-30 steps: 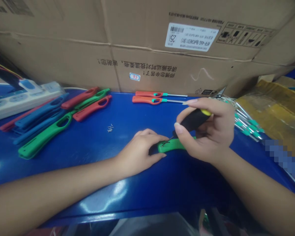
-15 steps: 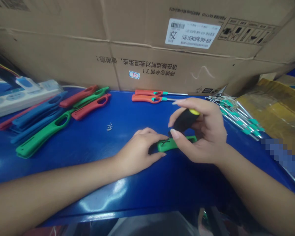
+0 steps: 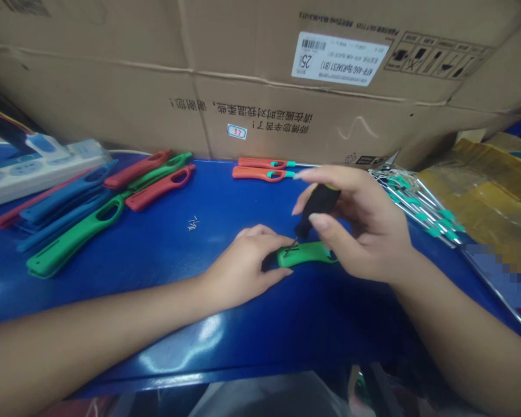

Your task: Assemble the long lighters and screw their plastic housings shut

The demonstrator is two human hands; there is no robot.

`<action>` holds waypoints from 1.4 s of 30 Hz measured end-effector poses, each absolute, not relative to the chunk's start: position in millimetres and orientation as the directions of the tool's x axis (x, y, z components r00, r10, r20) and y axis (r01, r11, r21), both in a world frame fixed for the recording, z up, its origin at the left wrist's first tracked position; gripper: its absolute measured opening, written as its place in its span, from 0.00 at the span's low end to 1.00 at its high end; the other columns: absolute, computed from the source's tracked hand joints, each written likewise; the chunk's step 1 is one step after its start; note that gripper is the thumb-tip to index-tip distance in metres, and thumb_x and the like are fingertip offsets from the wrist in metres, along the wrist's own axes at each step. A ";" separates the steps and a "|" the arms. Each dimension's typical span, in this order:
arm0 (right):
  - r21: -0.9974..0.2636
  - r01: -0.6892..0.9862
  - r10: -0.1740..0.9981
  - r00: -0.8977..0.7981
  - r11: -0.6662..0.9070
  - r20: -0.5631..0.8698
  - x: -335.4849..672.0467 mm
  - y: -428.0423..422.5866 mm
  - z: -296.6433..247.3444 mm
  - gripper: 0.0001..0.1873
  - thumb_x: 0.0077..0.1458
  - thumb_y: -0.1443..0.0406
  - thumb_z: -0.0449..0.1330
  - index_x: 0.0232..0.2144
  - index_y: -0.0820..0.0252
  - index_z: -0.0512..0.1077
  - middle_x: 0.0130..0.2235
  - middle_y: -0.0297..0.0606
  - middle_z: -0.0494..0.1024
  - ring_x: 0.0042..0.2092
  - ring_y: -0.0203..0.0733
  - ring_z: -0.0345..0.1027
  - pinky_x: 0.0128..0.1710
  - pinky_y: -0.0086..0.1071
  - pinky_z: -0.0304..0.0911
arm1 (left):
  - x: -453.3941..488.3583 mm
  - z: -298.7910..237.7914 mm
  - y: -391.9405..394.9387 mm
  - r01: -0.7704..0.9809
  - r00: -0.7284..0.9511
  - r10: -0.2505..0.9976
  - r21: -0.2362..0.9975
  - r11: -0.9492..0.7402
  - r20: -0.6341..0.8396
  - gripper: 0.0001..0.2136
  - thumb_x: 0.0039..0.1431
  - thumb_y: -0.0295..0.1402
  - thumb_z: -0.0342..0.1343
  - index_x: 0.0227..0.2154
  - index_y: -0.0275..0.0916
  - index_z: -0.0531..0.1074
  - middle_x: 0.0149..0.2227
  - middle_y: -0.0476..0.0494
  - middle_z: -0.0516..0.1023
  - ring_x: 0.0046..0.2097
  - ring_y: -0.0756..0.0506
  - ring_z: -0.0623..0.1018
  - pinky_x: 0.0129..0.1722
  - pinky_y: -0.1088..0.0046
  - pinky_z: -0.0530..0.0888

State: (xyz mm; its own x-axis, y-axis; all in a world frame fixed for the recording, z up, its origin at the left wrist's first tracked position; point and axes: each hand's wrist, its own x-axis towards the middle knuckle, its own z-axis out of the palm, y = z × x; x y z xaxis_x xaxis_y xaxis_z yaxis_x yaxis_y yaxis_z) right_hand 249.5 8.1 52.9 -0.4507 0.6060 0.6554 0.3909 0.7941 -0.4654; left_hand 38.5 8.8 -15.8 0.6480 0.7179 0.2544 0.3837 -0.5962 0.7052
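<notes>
Right hand point(image 3: 360, 220) wrapped round screwdriver point(image 3: 316, 209), tip angled down at left end of green casing point(image 3: 308, 253); left hand point(image 3: 249, 260) pinching that end, casing on counter point(image 3: 252, 336) between hands. Looks like screw-driving step; next move calls for tip seated, steady turn. Loose screws point(image 3: 193, 223) beyond left hand

It looks like an assembly workshop: a screwdriver point(image 3: 316, 208) near centre, loose screws point(image 3: 193, 223) on the blue counter point(image 3: 156, 243), plastic handles point(image 3: 76, 238) piled at left, metal rods point(image 3: 422, 216) bunched at right.
</notes>
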 end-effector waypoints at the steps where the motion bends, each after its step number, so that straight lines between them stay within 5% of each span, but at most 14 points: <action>1: -0.382 0.432 0.560 -0.435 0.817 0.705 249.9 7.9 52.9 0.23 0.62 0.65 0.65 0.58 0.49 0.70 0.53 0.39 0.81 0.40 0.43 0.80 0.34 0.34 0.77 | 38.4 -15.8 8.7 0.384 0.650 0.717 0.704 -0.597 0.254 0.17 0.59 0.32 0.67 0.51 0.43 0.76 0.47 0.44 0.82 0.50 0.40 0.77 0.54 0.57 0.73; 4: -0.206 0.492 0.447 -0.445 0.846 0.776 249.1 6.0 53.3 0.22 0.62 0.62 0.66 0.58 0.51 0.71 0.50 0.40 0.83 0.46 0.47 0.80 0.44 0.38 0.77 | 38.0 -15.9 8.4 0.376 0.650 0.713 0.703 -0.603 0.264 0.18 0.59 0.31 0.67 0.52 0.43 0.76 0.48 0.44 0.82 0.50 0.40 0.77 0.53 0.57 0.72; 7: -0.371 0.415 0.547 -0.490 0.831 0.678 247.5 2.6 56.1 0.25 0.71 0.66 0.51 0.67 0.51 0.62 0.57 0.40 0.79 0.52 0.45 0.78 0.46 0.39 0.77 | 38.1 -16.1 8.4 0.383 0.641 0.721 0.704 -0.598 0.264 0.17 0.59 0.31 0.67 0.51 0.42 0.77 0.46 0.44 0.82 0.50 0.40 0.77 0.53 0.57 0.72; 9: -0.360 0.438 0.554 -0.485 0.823 0.676 248.1 1.0 58.2 0.24 0.69 0.65 0.55 0.65 0.49 0.64 0.54 0.39 0.81 0.46 0.43 0.80 0.38 0.35 0.77 | 38.4 -16.2 8.6 0.392 0.639 0.724 0.700 -0.597 0.261 0.16 0.59 0.32 0.67 0.50 0.43 0.77 0.46 0.44 0.82 0.50 0.40 0.77 0.53 0.57 0.72; 13: -0.085 0.551 0.401 -0.485 0.830 0.777 250.1 2.5 56.6 0.18 0.61 0.62 0.67 0.53 0.51 0.73 0.37 0.35 0.83 0.33 0.42 0.78 0.32 0.34 0.73 | 38.7 -16.7 8.7 0.377 0.650 0.713 0.703 -0.604 0.264 0.18 0.60 0.31 0.67 0.52 0.45 0.76 0.47 0.46 0.82 0.49 0.41 0.77 0.53 0.58 0.72; 18: -0.438 0.410 0.594 -0.441 0.800 0.672 244.6 6.4 49.0 0.24 0.69 0.67 0.52 0.65 0.54 0.61 0.55 0.42 0.79 0.44 0.40 0.79 0.36 0.33 0.76 | 38.4 -17.6 8.3 0.390 0.640 0.724 0.704 -0.594 0.256 0.18 0.59 0.32 0.67 0.52 0.43 0.76 0.46 0.44 0.81 0.50 0.40 0.77 0.53 0.58 0.72; 23: -0.038 0.609 0.390 -0.459 0.793 0.798 245.2 -0.3 54.2 0.19 0.61 0.61 0.68 0.53 0.53 0.73 0.38 0.34 0.85 0.33 0.40 0.79 0.34 0.32 0.75 | 39.2 -15.1 7.6 0.389 0.647 0.722 0.708 -0.590 0.246 0.17 0.59 0.30 0.67 0.51 0.43 0.76 0.47 0.46 0.82 0.50 0.41 0.77 0.54 0.58 0.71; 28: -0.291 0.557 0.567 -0.424 0.778 0.706 242.9 -6.4 57.6 0.22 0.72 0.63 0.49 0.65 0.52 0.66 0.53 0.41 0.82 0.38 0.41 0.80 0.31 0.34 0.75 | 39.8 -14.7 8.0 0.394 0.640 0.730 0.711 -0.582 0.242 0.15 0.59 0.30 0.67 0.49 0.42 0.77 0.47 0.45 0.82 0.50 0.41 0.77 0.54 0.58 0.71; 32: -0.113 0.625 0.415 -0.363 0.773 0.834 244.0 -4.2 56.8 0.15 0.61 0.62 0.67 0.50 0.55 0.78 0.36 0.38 0.85 0.30 0.41 0.77 0.28 0.33 0.72 | 39.6 -16.3 8.5 0.392 0.650 0.719 0.703 -0.594 0.246 0.16 0.59 0.30 0.67 0.51 0.44 0.77 0.48 0.46 0.82 0.50 0.41 0.77 0.54 0.58 0.71; 35: -0.056 0.613 0.339 -0.355 0.788 0.871 245.7 -1.2 58.3 0.12 0.65 0.63 0.62 0.49 0.55 0.78 0.36 0.40 0.84 0.34 0.44 0.78 0.34 0.36 0.74 | 39.3 -16.7 8.5 0.385 0.644 0.719 0.700 -0.601 0.262 0.19 0.58 0.29 0.68 0.52 0.44 0.76 0.47 0.46 0.82 0.50 0.41 0.77 0.54 0.59 0.71; 39: -0.274 0.479 0.496 -0.433 0.834 0.753 246.1 1.4 61.4 0.17 0.70 0.65 0.53 0.57 0.53 0.73 0.50 0.42 0.83 0.44 0.46 0.79 0.41 0.40 0.77 | 38.2 -16.7 7.9 0.400 0.642 0.726 0.701 -0.591 0.245 0.16 0.59 0.31 0.68 0.49 0.43 0.77 0.47 0.45 0.82 0.51 0.40 0.76 0.54 0.58 0.71; 42: -0.119 0.537 0.393 -0.432 0.835 0.811 249.4 0.0 60.6 0.11 0.65 0.61 0.62 0.48 0.57 0.76 0.36 0.38 0.83 0.35 0.42 0.77 0.33 0.35 0.74 | 37.5 -16.1 7.3 0.397 0.647 0.723 0.702 -0.591 0.243 0.16 0.59 0.30 0.67 0.50 0.44 0.76 0.47 0.46 0.82 0.51 0.40 0.77 0.54 0.57 0.71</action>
